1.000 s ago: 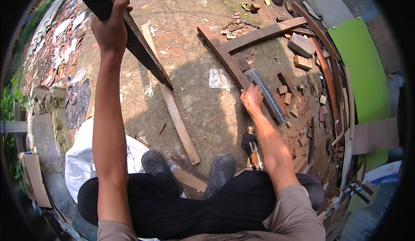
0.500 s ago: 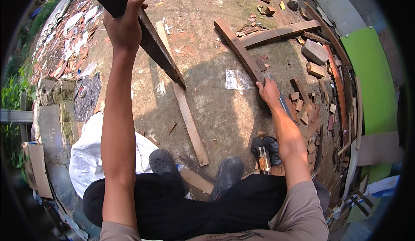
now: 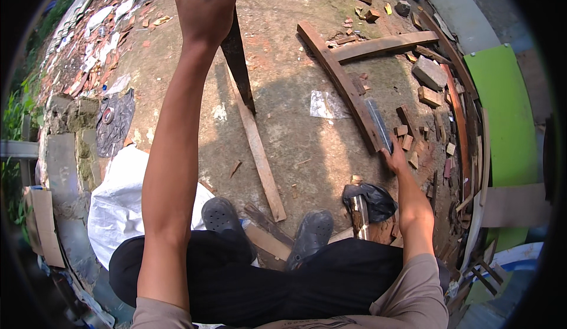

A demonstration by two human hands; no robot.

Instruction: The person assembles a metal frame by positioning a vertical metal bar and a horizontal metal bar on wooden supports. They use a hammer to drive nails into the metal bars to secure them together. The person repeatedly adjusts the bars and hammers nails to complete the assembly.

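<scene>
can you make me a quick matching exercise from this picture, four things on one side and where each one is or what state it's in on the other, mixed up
Things
1. left hand
2. right hand
3. green panel
4. white sack

Places or states
A. upright along the right edge of the yard
B. raised, gripping a dark plank
C. on the ground left of the grey shoes
D. low, at the near end of a clear plastic strip

Pairs: 1-B, 2-D, 3-A, 4-C
</scene>
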